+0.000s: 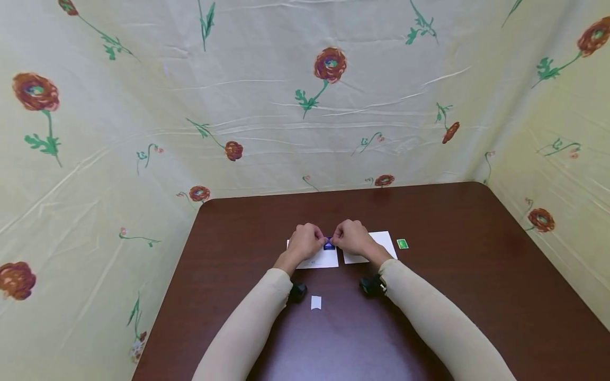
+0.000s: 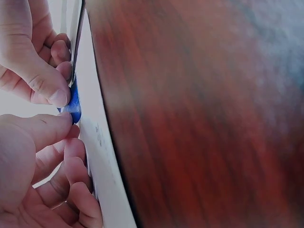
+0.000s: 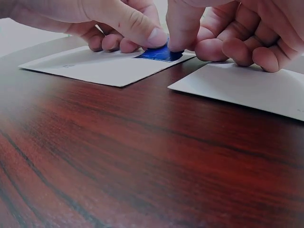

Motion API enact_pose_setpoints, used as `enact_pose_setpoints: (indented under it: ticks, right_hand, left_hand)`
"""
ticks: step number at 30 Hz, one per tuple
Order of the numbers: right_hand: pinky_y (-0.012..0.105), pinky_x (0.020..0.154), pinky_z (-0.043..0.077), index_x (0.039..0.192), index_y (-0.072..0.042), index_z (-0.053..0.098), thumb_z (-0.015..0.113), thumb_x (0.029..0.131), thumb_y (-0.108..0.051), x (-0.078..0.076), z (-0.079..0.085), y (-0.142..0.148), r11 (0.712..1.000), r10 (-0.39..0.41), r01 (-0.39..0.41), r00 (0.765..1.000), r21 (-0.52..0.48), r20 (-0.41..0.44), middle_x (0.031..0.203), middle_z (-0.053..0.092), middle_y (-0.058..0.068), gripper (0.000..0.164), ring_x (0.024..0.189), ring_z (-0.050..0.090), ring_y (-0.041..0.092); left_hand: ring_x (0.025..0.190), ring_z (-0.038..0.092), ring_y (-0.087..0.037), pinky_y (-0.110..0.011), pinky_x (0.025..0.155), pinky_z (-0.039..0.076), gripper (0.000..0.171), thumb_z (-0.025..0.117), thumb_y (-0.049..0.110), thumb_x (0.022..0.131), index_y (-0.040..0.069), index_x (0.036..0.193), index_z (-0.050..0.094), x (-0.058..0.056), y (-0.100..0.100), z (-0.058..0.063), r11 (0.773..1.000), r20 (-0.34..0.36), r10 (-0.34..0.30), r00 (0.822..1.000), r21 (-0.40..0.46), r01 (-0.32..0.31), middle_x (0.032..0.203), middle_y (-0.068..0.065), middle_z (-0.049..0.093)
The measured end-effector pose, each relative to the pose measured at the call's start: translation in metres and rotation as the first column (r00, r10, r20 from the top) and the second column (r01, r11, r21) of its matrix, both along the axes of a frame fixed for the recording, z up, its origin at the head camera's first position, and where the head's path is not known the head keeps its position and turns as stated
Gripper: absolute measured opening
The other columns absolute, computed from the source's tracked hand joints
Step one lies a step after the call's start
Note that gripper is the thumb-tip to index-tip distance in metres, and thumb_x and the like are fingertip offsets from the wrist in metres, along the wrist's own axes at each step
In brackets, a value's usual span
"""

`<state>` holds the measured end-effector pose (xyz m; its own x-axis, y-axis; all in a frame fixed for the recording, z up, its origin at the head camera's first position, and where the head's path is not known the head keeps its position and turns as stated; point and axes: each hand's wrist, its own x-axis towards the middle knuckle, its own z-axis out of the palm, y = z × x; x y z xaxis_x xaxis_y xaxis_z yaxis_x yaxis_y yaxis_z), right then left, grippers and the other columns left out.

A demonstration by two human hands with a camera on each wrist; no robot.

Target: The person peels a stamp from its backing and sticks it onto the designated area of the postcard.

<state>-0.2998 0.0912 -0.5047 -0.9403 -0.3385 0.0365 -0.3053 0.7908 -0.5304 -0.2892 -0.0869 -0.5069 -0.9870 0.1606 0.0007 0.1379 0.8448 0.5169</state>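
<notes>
Two white envelopes lie side by side on the table, a left envelope (image 1: 318, 261) and a right envelope (image 1: 383, 241). Over the upper right corner of the left one is a small blue stamp (image 3: 160, 53), held between both hands. My left hand (image 1: 305, 241) pinches its left side, the thumb on top in the right wrist view. From the other side my right hand (image 1: 353, 237) pinches it, the other fingers curled above the right envelope. Fingertips cover part of the stamp's upper edge.
A green stamp (image 1: 402, 244) lies right of the right envelope. Nearer the front, between the forearms, is a small white paper piece (image 1: 316, 302). The brown table (image 1: 457, 254) meets flower-patterned sheeting (image 1: 267, 106) at its back and sides.
</notes>
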Motion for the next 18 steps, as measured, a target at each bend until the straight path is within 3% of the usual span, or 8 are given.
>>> enact_pose_setpoints:
  ticks: [18]
  right_hand:
    - [0.030, 0.063, 0.049, 0.068, -0.018, 0.071, 0.074, 0.085, -0.025, -0.0009, -0.0040, -0.0009, 1.000, -0.003, 0.003, 1.000, -0.002, -0.030, 0.064, 0.065, -0.007, 0.018, 0.064, 0.059, 0.014]
  left_hand:
    - [0.063, 0.057, -0.016, -0.027, 0.055, 0.044, 0.017, 0.074, 0.025, 0.089, 0.016, 0.075, 0.071, 0.0005, 0.0006, -0.0003, 1.000, -0.006, -0.012, 1.000, 0.014, 0.012, 0.071, 0.001, 0.064]
